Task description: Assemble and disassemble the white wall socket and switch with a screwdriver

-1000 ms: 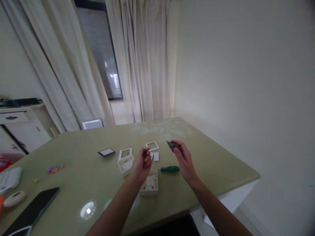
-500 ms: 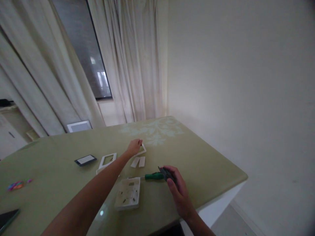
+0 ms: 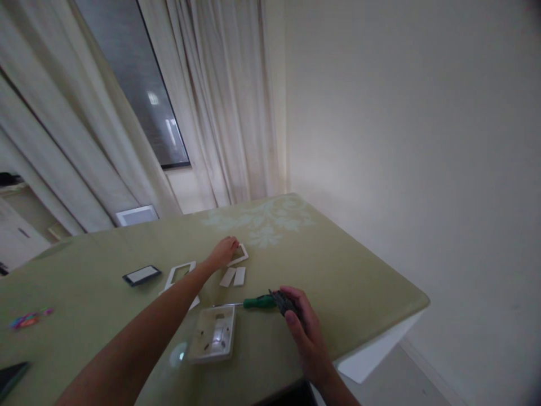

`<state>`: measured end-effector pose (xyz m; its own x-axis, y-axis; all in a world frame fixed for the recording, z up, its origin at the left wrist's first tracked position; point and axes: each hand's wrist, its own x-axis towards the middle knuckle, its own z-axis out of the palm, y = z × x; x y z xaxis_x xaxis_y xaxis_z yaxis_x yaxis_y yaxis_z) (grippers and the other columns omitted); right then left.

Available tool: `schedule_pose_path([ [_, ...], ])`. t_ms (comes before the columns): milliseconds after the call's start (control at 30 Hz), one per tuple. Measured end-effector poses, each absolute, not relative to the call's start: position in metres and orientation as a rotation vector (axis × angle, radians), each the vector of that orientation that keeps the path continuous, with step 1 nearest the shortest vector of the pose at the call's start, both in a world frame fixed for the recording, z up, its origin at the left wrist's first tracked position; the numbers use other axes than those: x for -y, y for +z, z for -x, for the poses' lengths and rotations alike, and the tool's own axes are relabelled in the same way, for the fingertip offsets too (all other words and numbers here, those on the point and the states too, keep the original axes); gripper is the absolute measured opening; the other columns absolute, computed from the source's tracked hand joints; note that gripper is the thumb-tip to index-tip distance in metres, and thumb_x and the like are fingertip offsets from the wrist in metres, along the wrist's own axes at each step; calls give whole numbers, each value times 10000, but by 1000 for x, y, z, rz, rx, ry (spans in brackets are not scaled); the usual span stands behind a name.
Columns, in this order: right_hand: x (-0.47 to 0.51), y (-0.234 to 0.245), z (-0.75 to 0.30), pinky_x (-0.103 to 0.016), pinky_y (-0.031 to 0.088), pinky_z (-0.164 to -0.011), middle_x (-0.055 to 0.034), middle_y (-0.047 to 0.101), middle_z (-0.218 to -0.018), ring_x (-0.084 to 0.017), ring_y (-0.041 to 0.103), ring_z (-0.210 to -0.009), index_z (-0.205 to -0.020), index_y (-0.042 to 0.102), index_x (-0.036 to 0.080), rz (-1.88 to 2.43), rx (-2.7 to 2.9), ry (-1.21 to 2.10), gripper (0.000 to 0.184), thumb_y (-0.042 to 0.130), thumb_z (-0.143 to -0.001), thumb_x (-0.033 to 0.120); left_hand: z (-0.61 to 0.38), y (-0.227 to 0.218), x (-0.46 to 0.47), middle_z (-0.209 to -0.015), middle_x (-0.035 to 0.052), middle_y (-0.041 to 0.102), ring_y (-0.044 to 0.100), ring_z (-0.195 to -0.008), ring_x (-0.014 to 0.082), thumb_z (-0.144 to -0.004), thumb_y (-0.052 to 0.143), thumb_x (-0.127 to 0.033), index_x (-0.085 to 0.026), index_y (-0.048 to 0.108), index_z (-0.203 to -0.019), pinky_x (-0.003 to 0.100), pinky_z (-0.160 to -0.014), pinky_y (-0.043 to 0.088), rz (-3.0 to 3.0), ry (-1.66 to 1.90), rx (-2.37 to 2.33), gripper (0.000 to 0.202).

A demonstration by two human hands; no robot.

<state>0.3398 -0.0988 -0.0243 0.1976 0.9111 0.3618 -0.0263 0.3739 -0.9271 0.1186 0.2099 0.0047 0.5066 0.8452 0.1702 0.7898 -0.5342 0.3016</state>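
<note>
My left hand reaches far across the green table and rests on a small white square frame, fingers curled on its near edge. My right hand is closed on a small dark part close to the table's front edge. A green-handled screwdriver lies just left of that hand. Two small white rocker pieces lie side by side below the frame. A white switch box sits open side up near me.
A larger white frame and a dark-edged plate lie to the left. Colourful small bits sit at far left, a dark phone at the bottom left corner. Curtains and a window stand behind; a wall is at right.
My left hand stretched from near my body out to the small white frame. My right hand came down and nearer with the dark part. The view turned right.
</note>
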Motion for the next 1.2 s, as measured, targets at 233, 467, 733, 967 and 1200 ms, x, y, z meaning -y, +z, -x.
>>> schedule_pose_path([
  [233,94,-24,-342,-437,558,-1077,-89,758,-1317,-304,701,-1266,-1350,651,313,981,1218,789,456,575,-1053,651,-85,9,-199,-1342,105,709,733,-1126,272,-1071,725,-371,-183,684,-1336,488,-961,641,-2577,318,-1332,328],
  [467,69,1,-353,-451,535,-1080,-130,700,-1414,-309,677,-1284,-1487,551,269,1229,1681,464,523,577,-1073,588,-56,8,-178,-1361,107,703,725,-1155,280,-1066,732,-366,-186,687,-1335,501,-983,632,-2605,232,-1260,327],
  [733,-40,46,-351,-572,438,-1141,-142,728,-1355,-359,639,-1295,-1369,688,228,1364,2161,186,478,798,-973,473,-25,14,-174,-1367,108,700,725,-1154,281,-1065,733,-367,-187,683,-1345,500,-979,634,-2569,158,-1308,336],
  [967,-123,37,-336,-564,568,-1081,-118,668,-1422,-308,673,-1267,-1387,659,194,1457,2313,113,417,722,-1042,421,-41,5,-176,-1382,110,694,720,-1170,285,-1067,730,-363,-190,680,-1351,505,-988,632,-2532,232,-1402,337],
  [1200,-151,12,-347,-528,609,-1024,-116,678,-1399,-291,700,-1212,-1380,660,189,1450,2323,161,401,723,-1046,401,-55,4,-175,-1385,111,693,718,-1177,287,-1067,731,-362,-190,681,-1350,509,-994,629,-2528,288,-1403,335],
])
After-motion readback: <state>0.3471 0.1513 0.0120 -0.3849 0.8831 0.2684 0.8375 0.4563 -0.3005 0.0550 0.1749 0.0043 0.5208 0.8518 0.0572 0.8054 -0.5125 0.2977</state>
